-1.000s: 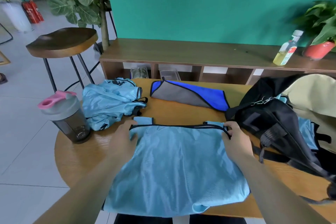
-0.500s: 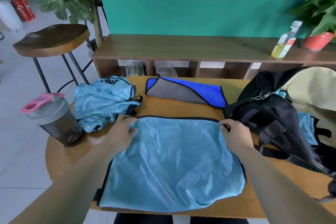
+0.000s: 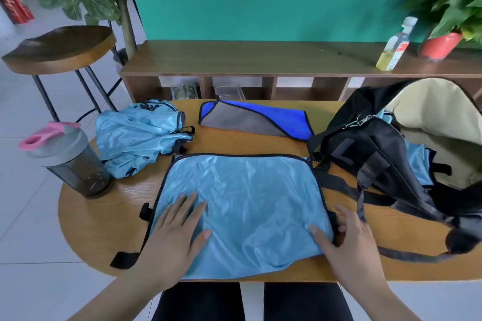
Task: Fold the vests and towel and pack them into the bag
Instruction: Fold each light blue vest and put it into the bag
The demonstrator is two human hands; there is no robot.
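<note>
A light blue mesh vest (image 3: 242, 206) with black trim lies folded flat on the round wooden table (image 3: 104, 219) in front of me. My left hand (image 3: 177, 232) presses flat on its near left part, fingers straight. At the vest's near right edge, my right hand (image 3: 344, 234) has the thumb on the fabric and the fingers over the black trim. A second blue vest (image 3: 138, 138) lies crumpled at the back left. A blue and grey towel (image 3: 250, 121) lies folded at the back. The black bag (image 3: 373, 154) with a beige lining stands open at the right, blue fabric inside.
A dark shaker bottle (image 3: 70, 161) with a pink lid stands at the table's left edge. The bag's black straps (image 3: 347, 187) trail across the table by my right hand. Behind are a low wooden shelf (image 3: 260, 60) with a bottle and potted plant, and a stool (image 3: 60, 49).
The vest's top has been folded down, hiding the shoulder straps. Both hands have slid from the far edge to the near part of the vest.
</note>
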